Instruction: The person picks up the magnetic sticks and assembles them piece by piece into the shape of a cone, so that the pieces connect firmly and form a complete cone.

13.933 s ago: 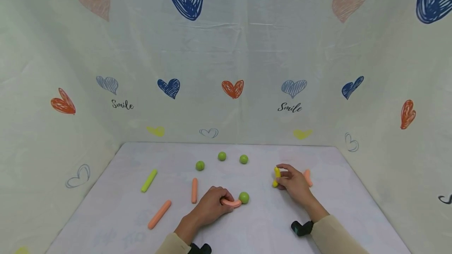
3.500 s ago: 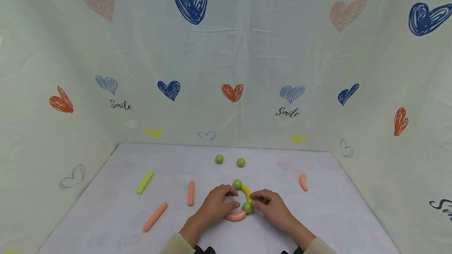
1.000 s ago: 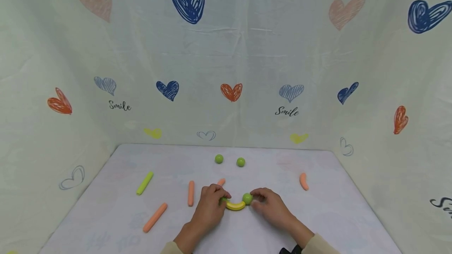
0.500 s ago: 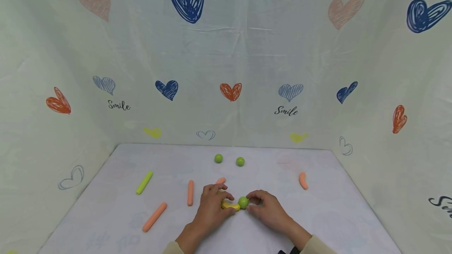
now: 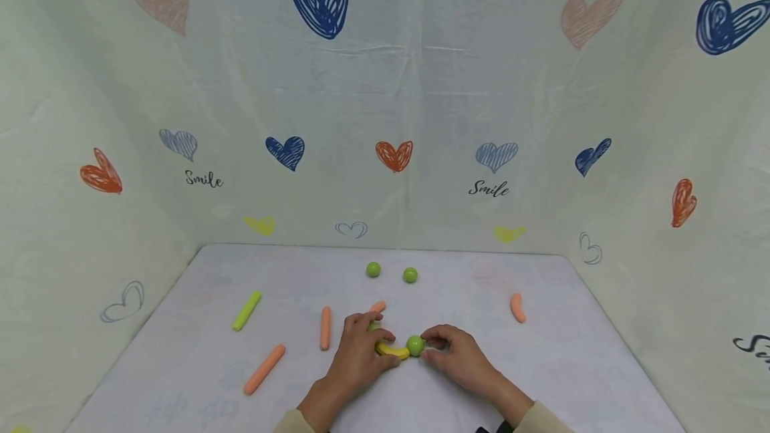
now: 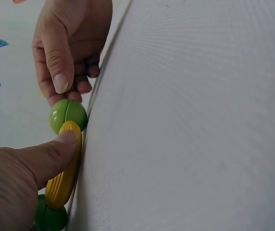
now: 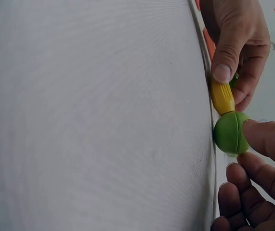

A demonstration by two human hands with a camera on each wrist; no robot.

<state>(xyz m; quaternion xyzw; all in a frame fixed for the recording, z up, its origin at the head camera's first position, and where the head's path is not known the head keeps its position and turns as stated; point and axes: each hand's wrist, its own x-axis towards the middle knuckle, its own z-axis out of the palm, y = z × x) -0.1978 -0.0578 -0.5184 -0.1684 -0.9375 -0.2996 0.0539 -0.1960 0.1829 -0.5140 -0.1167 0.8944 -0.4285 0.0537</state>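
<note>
My left hand (image 5: 356, 358) pinches a yellow, ridged, curved stick (image 5: 395, 352) near the middle of the table, thumb on its near side. At the stick's right end sits a green ball (image 5: 415, 345), pinched between the thumb and index finger of my right hand (image 5: 462, 361). The left wrist view shows the stick's end meeting this ball (image 6: 68, 115), which has a groove across it. A second green ball (image 6: 50, 216) is at the stick's other end, mostly covered by my left hand in the head view. Beyond those fingers a curved pink stick (image 5: 377, 307) pokes out, partly hidden.
Two loose green balls (image 5: 373, 269) lie toward the back of the white table (image 5: 457, 299). Left are a light-green stick (image 5: 246, 311) and two straight orange sticks (image 5: 265, 369). A curved orange stick (image 5: 517, 308) lies right. A heart-printed curtain surrounds the table.
Earlier the right hand carried the yellow stick over; it now lies between two balls. The joined pieces have turned, yellow side nearest. Within the last second my left fingers shifted onto the stick.
</note>
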